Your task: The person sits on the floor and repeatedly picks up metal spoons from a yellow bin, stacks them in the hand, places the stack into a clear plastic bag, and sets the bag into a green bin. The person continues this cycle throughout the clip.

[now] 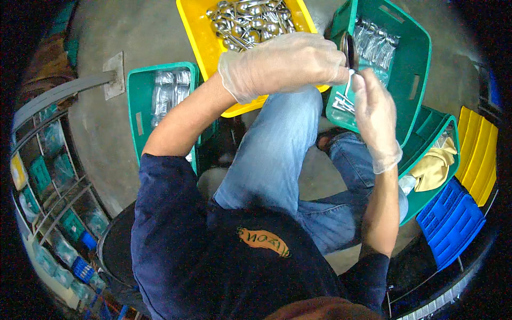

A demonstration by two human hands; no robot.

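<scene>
Both hands wear clear plastic gloves and meet above the near left corner of a green crate [418, 48]. My left hand [288, 60] is closed around metal utensils [349, 50], apparently spoons, whose bowl ends stick up between the hands. A white strip [349, 80] sits at their lower part, with a tail hanging down. My right hand [374, 100] pinches at that strip with thumb and fingers. Below the hands, several more white strips [343, 103] lie at the near end of the crate, and plastic-wrapped cutlery [376, 44] fills its far part.
A yellow bin [192, 28] ahead holds loose metal spoons and ladle-like pieces [256, 24]. At left, another green crate [134, 100] contains wrapped cutlery bundles [170, 96]. On the right are a green crate with yellow cloth [434, 166], blue [452, 224] and yellow crates [478, 156]. A metal rail [64, 94] curves at far left.
</scene>
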